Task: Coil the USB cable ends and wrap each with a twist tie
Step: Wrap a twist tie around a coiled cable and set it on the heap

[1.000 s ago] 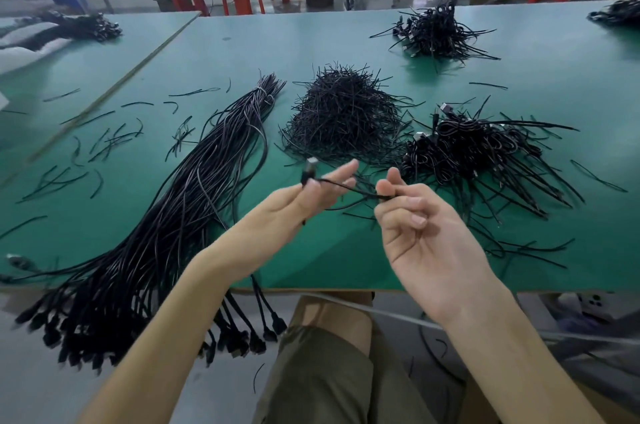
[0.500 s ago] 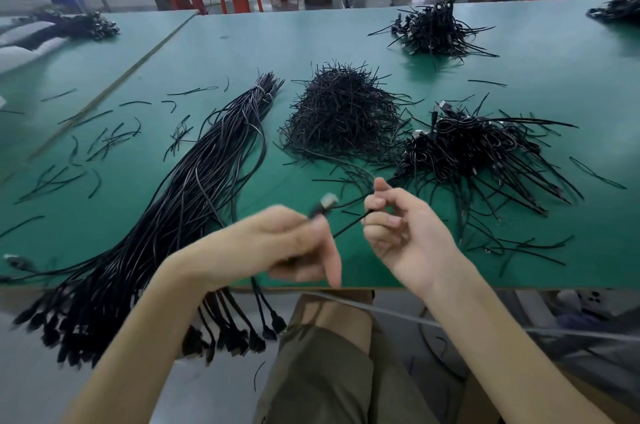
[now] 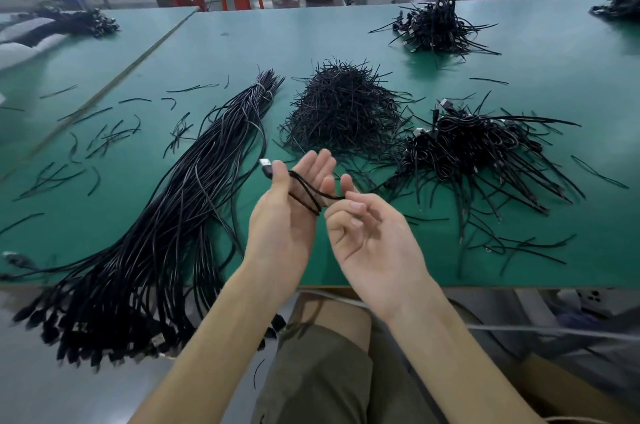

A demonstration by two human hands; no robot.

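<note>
Black USB cable (image 3: 308,194) is up off the green table (image 3: 519,250), plug end pinned by the thumb of my left hand (image 3: 287,216), other fingers flat. Loop runs sideways across that palm into my right hand (image 3: 374,243), which pinches the far end. Twist tie pile (image 3: 343,112) sits straight beyond the fingertips, so right probably reaches forward.
</note>
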